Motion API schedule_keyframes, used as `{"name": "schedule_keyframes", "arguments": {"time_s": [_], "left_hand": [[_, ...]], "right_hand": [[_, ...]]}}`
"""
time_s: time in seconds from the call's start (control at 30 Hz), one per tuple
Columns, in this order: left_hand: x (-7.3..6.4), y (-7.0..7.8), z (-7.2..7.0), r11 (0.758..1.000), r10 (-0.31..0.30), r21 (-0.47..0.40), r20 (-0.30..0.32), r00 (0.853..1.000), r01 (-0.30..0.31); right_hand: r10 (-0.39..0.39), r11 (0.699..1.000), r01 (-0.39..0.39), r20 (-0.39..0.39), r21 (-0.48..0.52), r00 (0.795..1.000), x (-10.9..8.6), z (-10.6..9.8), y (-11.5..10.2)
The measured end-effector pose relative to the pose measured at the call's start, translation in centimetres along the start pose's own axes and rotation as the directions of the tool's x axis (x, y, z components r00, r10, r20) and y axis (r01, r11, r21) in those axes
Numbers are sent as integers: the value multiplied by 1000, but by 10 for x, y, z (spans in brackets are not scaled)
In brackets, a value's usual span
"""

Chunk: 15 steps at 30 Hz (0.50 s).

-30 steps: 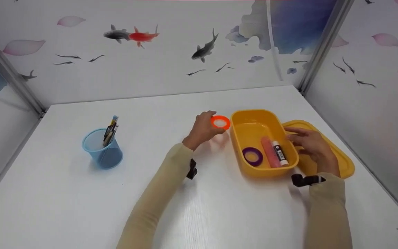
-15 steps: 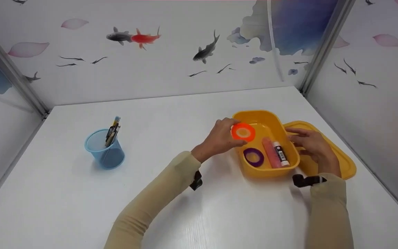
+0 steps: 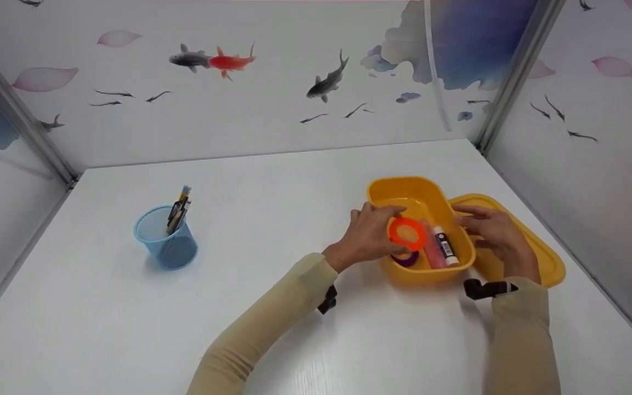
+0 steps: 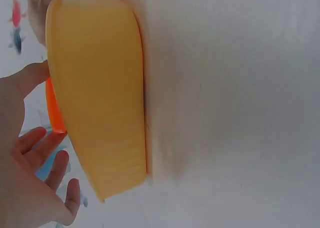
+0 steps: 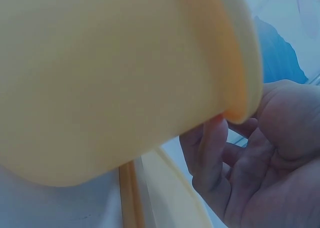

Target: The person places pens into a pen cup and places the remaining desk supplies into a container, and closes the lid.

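My left hand (image 3: 368, 236) pinches an orange tape roll (image 3: 419, 244) between thumb and fingers, low over the yellow plastic box (image 3: 404, 186). In the left wrist view, the roll (image 4: 54, 107) shows right at the rim, partly hidden behind the box wall (image 4: 100, 87). Inside the box lie a purple tape roll (image 3: 405, 261), mostly covered by the left hand, a pink stick-like item (image 3: 434, 249) and a white-and-black glue stick (image 3: 446, 247). My right hand (image 3: 497, 233) touches the box's right side with extended fingers; the right wrist view shows its fingertips against the wall under the rim (image 5: 245, 77).
A yellow lid (image 3: 535, 247) lies right of the box, partly under the right hand. On the left stands a blue mesh cup (image 3: 170, 247) with several pens (image 3: 179, 208). Printed wall panels (image 3: 272, 120) bound the white table (image 3: 239, 307) at the back and sides.
The left hand has carried the orange tape roll rightward and toward the body, from beside the box to over its inside. The right hand stays at the box's side.
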<state>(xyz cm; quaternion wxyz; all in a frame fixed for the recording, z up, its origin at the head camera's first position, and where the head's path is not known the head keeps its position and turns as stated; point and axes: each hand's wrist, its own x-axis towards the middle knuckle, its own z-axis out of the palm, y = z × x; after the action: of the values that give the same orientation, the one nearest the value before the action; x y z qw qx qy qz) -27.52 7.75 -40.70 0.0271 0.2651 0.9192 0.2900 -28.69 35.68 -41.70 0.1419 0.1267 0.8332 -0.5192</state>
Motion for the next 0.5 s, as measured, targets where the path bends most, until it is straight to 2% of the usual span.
{"name": "schedule_keyframes", "arguments": {"time_s": [0.1, 0.23, 0.37, 0.5], "left_hand": [[0, -1, 5, 1000, -20, -16, 28, 999, 20], [1, -4, 7, 996, -47, -77, 28, 998, 49], [0, -6, 8, 980, -75, -186, -12, 997, 71], [-2, -8, 8, 947, -83, -317, -90, 992, 50]], "right_hand": [[-9, 1000, 9, 6, -10, 1000, 0, 1, 0], [-29, 999, 29, 3, -25, 1000, 1, 2, -1], [-18, 1000, 18, 0, -20, 1000, -1, 1, -1], [-7, 1000, 7, -2, -23, 1000, -3, 0, 0]]}}
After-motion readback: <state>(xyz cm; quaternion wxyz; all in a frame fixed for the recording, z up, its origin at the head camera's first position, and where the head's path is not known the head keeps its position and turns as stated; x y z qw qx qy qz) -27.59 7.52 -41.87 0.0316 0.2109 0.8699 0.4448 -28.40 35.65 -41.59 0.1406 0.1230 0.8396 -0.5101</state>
